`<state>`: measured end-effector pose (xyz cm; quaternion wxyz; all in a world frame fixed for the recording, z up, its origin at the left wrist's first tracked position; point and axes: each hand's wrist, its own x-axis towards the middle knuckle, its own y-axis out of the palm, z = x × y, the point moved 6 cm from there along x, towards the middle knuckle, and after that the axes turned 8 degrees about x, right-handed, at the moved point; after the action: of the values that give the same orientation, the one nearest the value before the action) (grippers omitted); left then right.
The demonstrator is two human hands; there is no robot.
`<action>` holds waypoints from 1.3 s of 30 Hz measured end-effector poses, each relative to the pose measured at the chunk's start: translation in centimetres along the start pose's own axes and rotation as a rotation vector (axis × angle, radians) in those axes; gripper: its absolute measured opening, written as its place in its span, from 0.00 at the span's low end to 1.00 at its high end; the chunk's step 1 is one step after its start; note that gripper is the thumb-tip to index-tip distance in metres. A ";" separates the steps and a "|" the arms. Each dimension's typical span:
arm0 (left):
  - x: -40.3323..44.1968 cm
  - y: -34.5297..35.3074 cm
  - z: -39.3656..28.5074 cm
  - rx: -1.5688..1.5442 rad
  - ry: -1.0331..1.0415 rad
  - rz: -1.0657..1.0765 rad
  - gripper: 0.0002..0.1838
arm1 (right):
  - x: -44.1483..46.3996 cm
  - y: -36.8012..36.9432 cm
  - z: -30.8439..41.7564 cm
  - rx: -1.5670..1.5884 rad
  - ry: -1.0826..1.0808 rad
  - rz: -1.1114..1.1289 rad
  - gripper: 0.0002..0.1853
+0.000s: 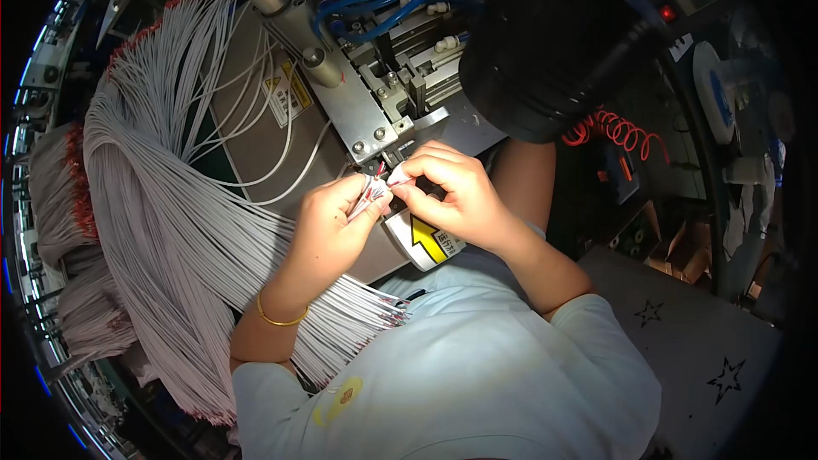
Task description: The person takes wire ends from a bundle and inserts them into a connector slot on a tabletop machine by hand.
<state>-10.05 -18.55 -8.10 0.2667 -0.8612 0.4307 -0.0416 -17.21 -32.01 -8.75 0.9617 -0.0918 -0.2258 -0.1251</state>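
My left hand (328,226) is closed around the ends of several thin white cables (371,194). My right hand (460,200) meets it from the right, thumb and forefinger pinched at the tip of those cables; fine wires there are too small to tell apart. Both hands are just in front of a metal machine head (362,111). Under the left wrist, which wears a yellow bangle (281,321), runs a large bundle of white cables (183,213). Its near ends (396,311) lie against my shirt.
Blue air hoses (383,4) cross the machine's top. A wide black cylinder (528,68) looms at upper right, with a red coiled hose (626,138) beyond. A white block with a yellow arrow (428,240) sits below my hands. More red-tipped cables (55,196) hang at far left.
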 end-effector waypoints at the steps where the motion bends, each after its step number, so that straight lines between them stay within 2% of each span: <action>1: 0.0 0.1 0.1 -0.037 -0.005 0.006 0.06 | 0.0 0.0 -0.1 0.022 0.025 0.004 0.06; 3: -0.1 0.2 0.3 -0.111 -0.018 0.018 0.06 | -0.1 0.1 -0.3 0.067 0.075 0.014 0.07; 16: 0.0 0.2 0.7 -0.215 -0.085 0.051 0.07 | -0.1 0.1 0.0 0.049 0.076 0.022 0.06; 20: 0.0 0.1 0.2 -0.257 -0.101 0.055 0.07 | -0.3 0.2 -0.3 0.146 0.185 -0.002 0.05; 23: 0.0 0.1 0.6 -0.178 -0.179 0.100 0.06 | -0.9 0.6 -1.6 0.438 0.438 -0.067 0.04; 24: 0.0 0.2 0.6 -0.177 -0.180 0.102 0.06 | -1.0 0.5 -1.6 0.438 0.439 -0.070 0.04; 27: -0.2 0.0 -1.1 0.332 0.165 0.023 0.04 | -0.3 0.2 -0.1 -0.092 0.130 0.083 0.05; 28: -0.3 0.1 -0.9 0.331 0.164 0.025 0.04 | -0.2 0.0 0.0 -0.092 0.132 0.082 0.05; 31: -0.4 0.6 1.0 0.002 -0.048 0.055 0.03 | 0.1 0.2 0.9 -0.201 0.031 0.177 0.05; 32: -0.4 0.5 0.8 0.002 -0.049 0.055 0.03 | 0.0 0.2 0.8 -0.200 0.033 0.177 0.05; 35: -0.2 -0.1 0.1 -0.198 -0.103 0.048 0.03 | 0.0 -0.6 0.1 -0.046 0.077 -0.011 0.06; 39: -0.1 0.3 0.1 -0.246 -0.115 0.000 0.04 | 0.2 0.4 0.2 -0.111 0.110 0.026 0.05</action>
<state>-10.27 -18.53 -8.30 0.1834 -0.8883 0.4167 0.0611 -17.01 -31.61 -8.55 0.9677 -0.1410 -0.1639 -0.1296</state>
